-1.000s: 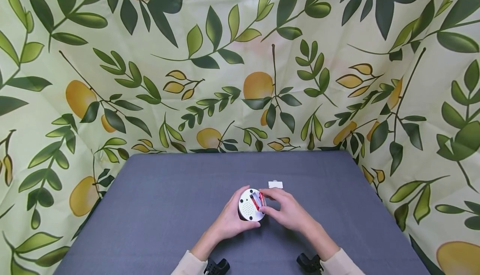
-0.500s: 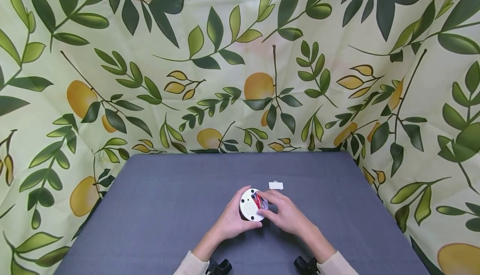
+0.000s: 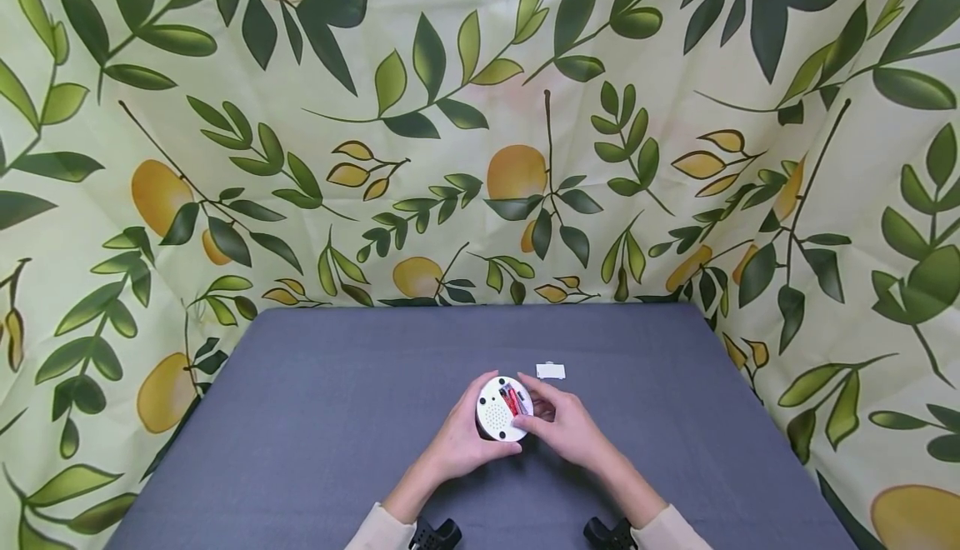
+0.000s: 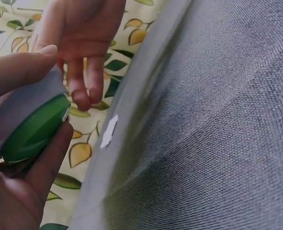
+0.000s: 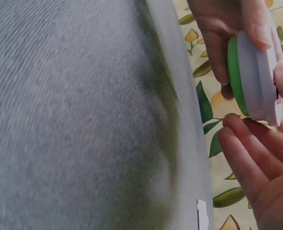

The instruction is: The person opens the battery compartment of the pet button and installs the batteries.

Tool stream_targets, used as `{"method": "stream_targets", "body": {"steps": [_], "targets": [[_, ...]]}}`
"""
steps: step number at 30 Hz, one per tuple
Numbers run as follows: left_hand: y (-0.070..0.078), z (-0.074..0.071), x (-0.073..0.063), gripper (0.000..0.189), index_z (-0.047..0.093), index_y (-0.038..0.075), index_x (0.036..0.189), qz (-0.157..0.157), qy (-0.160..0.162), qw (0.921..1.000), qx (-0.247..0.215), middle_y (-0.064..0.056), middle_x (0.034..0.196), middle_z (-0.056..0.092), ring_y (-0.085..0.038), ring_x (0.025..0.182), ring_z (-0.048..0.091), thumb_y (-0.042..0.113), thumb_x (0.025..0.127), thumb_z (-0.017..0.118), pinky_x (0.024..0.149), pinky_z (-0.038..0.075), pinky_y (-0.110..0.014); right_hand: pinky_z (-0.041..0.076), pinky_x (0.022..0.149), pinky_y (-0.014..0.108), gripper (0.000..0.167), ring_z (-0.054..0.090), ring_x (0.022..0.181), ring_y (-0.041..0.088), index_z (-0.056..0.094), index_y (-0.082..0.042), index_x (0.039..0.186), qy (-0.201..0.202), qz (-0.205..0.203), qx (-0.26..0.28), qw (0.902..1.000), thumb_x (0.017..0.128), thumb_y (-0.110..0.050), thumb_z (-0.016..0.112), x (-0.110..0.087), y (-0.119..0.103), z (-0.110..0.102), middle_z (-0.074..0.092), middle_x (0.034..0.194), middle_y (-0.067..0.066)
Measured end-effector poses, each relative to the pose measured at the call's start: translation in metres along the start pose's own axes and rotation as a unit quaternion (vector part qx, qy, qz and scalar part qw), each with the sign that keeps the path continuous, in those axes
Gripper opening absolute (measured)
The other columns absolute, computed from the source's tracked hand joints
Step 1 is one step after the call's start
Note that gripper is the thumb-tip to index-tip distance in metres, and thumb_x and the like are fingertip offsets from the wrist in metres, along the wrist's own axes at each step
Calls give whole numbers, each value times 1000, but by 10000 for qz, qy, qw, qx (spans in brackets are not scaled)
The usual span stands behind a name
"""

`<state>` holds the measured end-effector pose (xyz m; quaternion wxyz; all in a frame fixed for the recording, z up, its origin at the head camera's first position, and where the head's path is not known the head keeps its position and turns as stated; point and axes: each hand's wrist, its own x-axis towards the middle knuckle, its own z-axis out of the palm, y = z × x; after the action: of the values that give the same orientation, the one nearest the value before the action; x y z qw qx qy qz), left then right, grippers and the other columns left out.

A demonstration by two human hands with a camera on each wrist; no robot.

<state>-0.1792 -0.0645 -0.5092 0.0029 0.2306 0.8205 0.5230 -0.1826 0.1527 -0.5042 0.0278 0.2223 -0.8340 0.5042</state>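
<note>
My left hand (image 3: 459, 443) grips a round white-and-green device (image 3: 492, 418) by its rim, thumb on the near side and fingers on the far side. Its white face points up, with small speaker holes, dark feet and an uncovered battery compartment. Red batteries (image 3: 511, 400) lie in that compartment. The thumb of my right hand (image 3: 567, 427) presses at the batteries' near end, while its fingers reach to the device's right edge. In the left wrist view, the green side (image 4: 36, 129) of the device faces the left palm. Several right fingers (image 5: 249, 158) extend below the device in the right wrist view.
A small white battery cover (image 3: 551, 371) lies on the grey cloth-covered table (image 3: 360, 367), beyond the right hand. Behind the table hangs a cloth (image 3: 450, 150) printed with fruit and leaves. Dark wrist mounts (image 3: 435, 533) sit at both sleeves.
The right hand pressed a tilted red battery down into the compartment; it now lies lower there. The right fingers have shifted from over the compartment to the device's edge. The left hand stays put.
</note>
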Motion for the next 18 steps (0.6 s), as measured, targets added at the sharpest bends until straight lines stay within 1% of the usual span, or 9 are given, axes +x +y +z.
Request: {"method": "stream_targets", "body": {"steps": [1,4,9,13,18], "targets": [[0,0,0,102,35,12,153,8,4,10000,-5,-2,136,55,-19,118,53,27,71,93,104,41,-44,55,76,26,59,66,86,10,58,1,140,-22,123,167,9998,89,-22,80,0,-1,0,71,109,9],[0,-1,0,102,35,14,154,29,10,10000,-33,-1,135,56,-19,119,53,28,71,93,104,41,-43,56,72,28,56,67,81,13,58,6,136,-157,321,697,9969,89,-16,80,2,-1,-1,69,102,12],[-1,-1,0,103,35,18,153,55,4,9999,-105,0,134,57,-18,119,54,30,70,94,105,40,-41,58,62,34,53,65,66,16,54,10,137,-448,632,1414,9869,92,-7,75,3,0,-4,65,87,12],[-2,-1,0,102,35,18,153,59,-4,9999,-130,0,134,57,-18,120,54,31,71,94,105,40,-41,57,57,34,51,62,58,15,52,11,138,-552,936,1737,9788,94,-7,71,4,-1,-5,63,78,9],[-1,-1,0,102,35,19,153,19,7,9998,-192,0,134,57,-19,119,54,33,71,94,103,41,-41,53,54,29,52,56,55,15,52,9,138,-531,1434,2045,9669,95,-14,72,6,-2,-4,61,73,7]]}}
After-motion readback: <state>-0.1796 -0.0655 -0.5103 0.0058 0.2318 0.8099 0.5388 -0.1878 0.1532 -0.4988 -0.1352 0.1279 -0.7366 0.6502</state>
